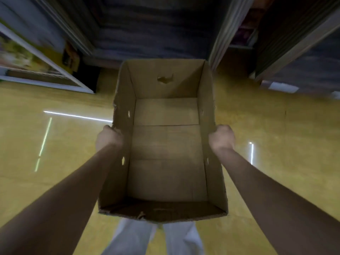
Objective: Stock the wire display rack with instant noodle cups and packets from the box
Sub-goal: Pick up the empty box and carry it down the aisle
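Above glossy yellow floor (55, 181), cardboard box (165, 172) between dim shelving (294, 43).

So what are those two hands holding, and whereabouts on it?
An open, empty cardboard box. The left hand grips the top edge of its left wall, the right hand the top edge of its right wall.
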A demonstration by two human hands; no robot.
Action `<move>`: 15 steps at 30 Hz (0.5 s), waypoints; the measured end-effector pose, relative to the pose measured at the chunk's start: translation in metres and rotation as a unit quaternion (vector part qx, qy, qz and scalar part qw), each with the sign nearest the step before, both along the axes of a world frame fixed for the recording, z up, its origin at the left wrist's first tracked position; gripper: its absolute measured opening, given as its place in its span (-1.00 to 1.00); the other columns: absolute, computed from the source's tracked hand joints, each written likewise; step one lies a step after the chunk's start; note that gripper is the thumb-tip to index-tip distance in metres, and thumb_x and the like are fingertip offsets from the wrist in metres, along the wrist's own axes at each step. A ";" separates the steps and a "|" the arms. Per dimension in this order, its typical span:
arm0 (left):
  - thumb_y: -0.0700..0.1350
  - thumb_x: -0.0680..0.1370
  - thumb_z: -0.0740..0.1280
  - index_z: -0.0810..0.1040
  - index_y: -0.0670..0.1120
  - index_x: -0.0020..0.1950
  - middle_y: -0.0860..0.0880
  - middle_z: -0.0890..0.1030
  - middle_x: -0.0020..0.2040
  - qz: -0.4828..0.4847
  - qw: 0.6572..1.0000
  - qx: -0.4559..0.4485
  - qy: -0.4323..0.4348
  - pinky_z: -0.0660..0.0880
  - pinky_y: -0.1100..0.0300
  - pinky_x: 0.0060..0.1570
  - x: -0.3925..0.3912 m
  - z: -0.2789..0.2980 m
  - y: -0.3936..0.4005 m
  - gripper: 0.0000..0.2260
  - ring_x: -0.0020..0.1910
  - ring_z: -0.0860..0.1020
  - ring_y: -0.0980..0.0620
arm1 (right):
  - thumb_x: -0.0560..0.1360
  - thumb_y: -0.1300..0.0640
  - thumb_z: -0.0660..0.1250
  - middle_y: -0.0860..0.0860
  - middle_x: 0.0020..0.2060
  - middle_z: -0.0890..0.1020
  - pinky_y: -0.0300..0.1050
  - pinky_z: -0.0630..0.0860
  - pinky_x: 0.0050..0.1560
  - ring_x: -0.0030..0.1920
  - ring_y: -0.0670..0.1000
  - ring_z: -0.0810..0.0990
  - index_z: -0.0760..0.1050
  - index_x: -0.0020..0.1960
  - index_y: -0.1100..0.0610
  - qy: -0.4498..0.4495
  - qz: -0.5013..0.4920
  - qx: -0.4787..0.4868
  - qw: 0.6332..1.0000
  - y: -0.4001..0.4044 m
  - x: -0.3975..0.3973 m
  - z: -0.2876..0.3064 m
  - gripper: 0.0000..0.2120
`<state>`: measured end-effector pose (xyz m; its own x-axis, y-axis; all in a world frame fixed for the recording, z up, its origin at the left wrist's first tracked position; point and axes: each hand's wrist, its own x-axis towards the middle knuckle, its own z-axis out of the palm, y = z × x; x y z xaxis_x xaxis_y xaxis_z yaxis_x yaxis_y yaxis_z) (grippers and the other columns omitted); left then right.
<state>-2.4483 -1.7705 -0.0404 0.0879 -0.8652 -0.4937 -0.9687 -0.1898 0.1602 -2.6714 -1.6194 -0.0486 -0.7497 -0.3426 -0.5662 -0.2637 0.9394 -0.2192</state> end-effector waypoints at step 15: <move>-0.10 0.56 0.24 0.52 -0.24 0.20 -0.27 0.52 0.20 0.008 0.988 -0.128 0.087 0.42 0.02 0.15 0.179 0.322 0.076 -0.70 0.22 0.47 -0.26 | 0.54 0.19 0.25 0.17 0.08 0.61 -0.03 0.53 0.03 0.09 0.17 0.59 0.52 0.14 0.18 0.097 -0.007 -0.208 0.973 0.082 0.159 0.324 -0.79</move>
<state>-2.2691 -1.6941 0.2817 0.0353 -0.9626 -0.2686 -0.9199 -0.1363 0.3677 -2.5129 -1.5379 0.2751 -0.8350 -0.5005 -0.2288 -0.3248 0.7838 -0.5293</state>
